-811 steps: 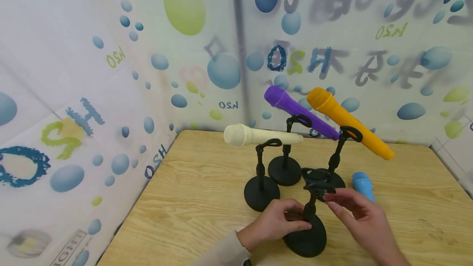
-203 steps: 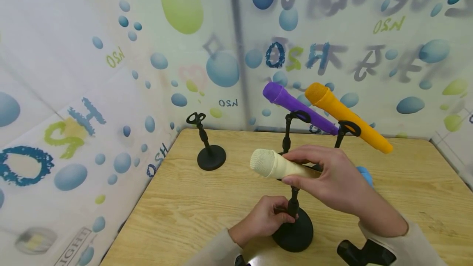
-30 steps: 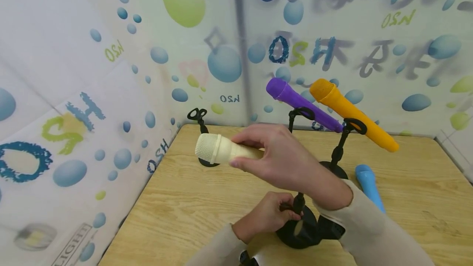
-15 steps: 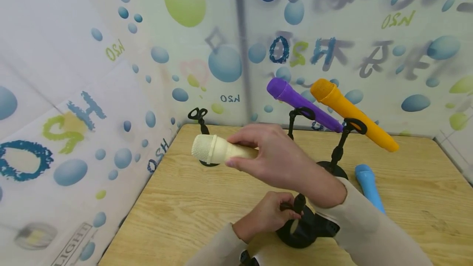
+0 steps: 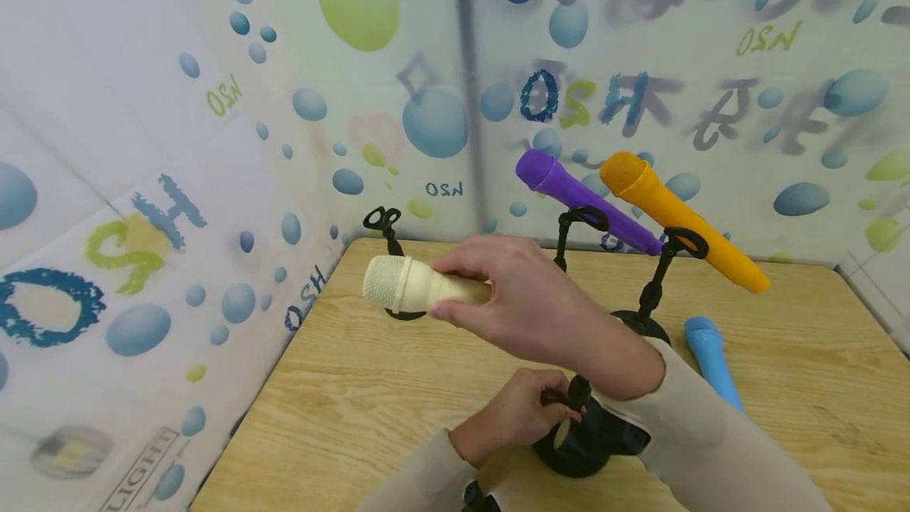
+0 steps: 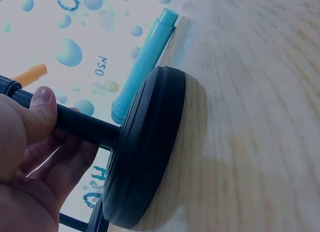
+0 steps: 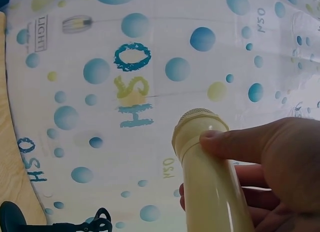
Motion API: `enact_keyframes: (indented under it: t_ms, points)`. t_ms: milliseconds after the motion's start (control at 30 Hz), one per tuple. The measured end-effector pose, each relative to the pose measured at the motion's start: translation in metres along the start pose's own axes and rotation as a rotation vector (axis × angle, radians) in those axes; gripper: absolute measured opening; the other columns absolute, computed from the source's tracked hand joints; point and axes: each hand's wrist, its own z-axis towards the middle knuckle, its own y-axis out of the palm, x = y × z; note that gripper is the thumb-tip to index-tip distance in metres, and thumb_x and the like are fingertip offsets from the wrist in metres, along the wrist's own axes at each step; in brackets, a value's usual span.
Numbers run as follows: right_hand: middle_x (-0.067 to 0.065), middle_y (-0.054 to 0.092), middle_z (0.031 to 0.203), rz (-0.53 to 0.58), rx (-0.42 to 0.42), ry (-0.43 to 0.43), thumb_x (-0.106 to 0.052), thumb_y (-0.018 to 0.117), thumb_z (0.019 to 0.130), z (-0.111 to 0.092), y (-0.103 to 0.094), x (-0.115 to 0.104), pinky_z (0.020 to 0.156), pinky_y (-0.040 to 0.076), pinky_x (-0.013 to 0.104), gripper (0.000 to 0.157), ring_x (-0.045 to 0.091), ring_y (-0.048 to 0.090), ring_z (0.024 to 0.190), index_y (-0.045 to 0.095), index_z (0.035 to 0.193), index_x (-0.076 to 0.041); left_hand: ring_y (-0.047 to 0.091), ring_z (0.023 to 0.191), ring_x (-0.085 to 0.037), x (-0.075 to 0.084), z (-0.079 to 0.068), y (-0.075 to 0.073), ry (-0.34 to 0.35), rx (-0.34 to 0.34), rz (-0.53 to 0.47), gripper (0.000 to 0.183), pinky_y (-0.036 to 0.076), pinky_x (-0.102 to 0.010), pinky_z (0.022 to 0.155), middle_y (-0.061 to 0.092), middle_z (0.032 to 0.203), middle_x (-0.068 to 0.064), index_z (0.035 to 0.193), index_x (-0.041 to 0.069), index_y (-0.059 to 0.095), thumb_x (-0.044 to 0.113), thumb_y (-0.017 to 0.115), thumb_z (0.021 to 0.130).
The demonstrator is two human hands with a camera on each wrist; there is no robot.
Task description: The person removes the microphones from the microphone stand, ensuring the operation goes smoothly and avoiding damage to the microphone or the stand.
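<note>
My right hand (image 5: 526, 303) grips a cream microphone (image 5: 389, 284) by its body in the head view, its grille pointing left above the table. The right wrist view shows the thumb lying along the microphone (image 7: 210, 182) just below the grille. Lower down, my left hand (image 5: 515, 413) pinches the pole of a black microphone stand, whose round base (image 6: 145, 152) appears large in the left wrist view. My right forearm and hand hide the upper part of that stand in the head view. A bare stand (image 5: 384, 220) with an open clip is at the back left, partly behind the cream microphone.
A purple microphone (image 5: 586, 200) and an orange microphone (image 5: 682, 220) rest tilted in stands at the back. On the table (image 5: 334, 385), right of them, lies a blue microphone (image 5: 714, 362). Patterned walls (image 5: 213, 180) border the table at left and back.
The cream microphone, on a stand in the oldest frame, is now in my right hand and has shifted left since 6.8 s ago. A bare stand came to the back left. My left hand stays.
</note>
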Motion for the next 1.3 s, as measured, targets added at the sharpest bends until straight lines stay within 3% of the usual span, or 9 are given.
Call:
enact_keyframes:
  t_ms: [433,767,1100,1300]
  points:
    - [0.003,0.081,0.109,-0.036,0.037,-0.053,-0.017,0.089,0.091,-0.001,-0.011,-0.001,0.078,0.061,0.03,0.031,0.01,0.069,0.09,0.081,0.119,-0.008,0.069,0.095,0.007,0.003,0.001,0.003,0.019,0.036,0.104,0.011,0.056,-0.013,0.09,0.082,0.101,-0.017,0.096,-0.003,0.074,-0.013,0.071,0.095]
    - [0.002,0.08,0.109,-0.072,0.037,0.036,-0.018,0.089,0.092,-0.014,-0.024,0.011,0.082,0.064,0.035,0.029,0.013,0.073,0.094,0.081,0.118,-0.009,0.068,0.095,0.008,0.0,0.002,0.002,0.028,0.038,0.128,0.004,0.055,-0.014,0.089,0.083,0.099,-0.004,0.097,0.006,0.077,0.005,0.081,0.096]
    - [-0.002,0.081,0.108,-0.129,0.066,0.107,-0.022,0.088,0.093,-0.035,-0.042,0.028,0.081,0.062,0.038,0.027,0.015,0.069,0.095,0.082,0.117,-0.014,0.071,0.096,0.006,0.001,0.0,0.0,0.033,0.021,0.12,0.006,0.057,-0.015,0.089,0.083,0.104,-0.011,0.104,0.003,0.078,0.005,0.078,0.099]
    - [-0.002,0.079,0.105,-0.115,0.109,0.135,-0.023,0.089,0.093,-0.048,-0.053,0.036,0.087,0.064,0.048,0.026,0.015,0.071,0.096,0.082,0.117,-0.015,0.071,0.097,0.005,0.001,-0.001,-0.001,0.016,0.022,0.133,0.007,0.057,-0.015,0.088,0.083,0.105,-0.007,0.105,0.005,0.078,0.008,0.078,0.099]
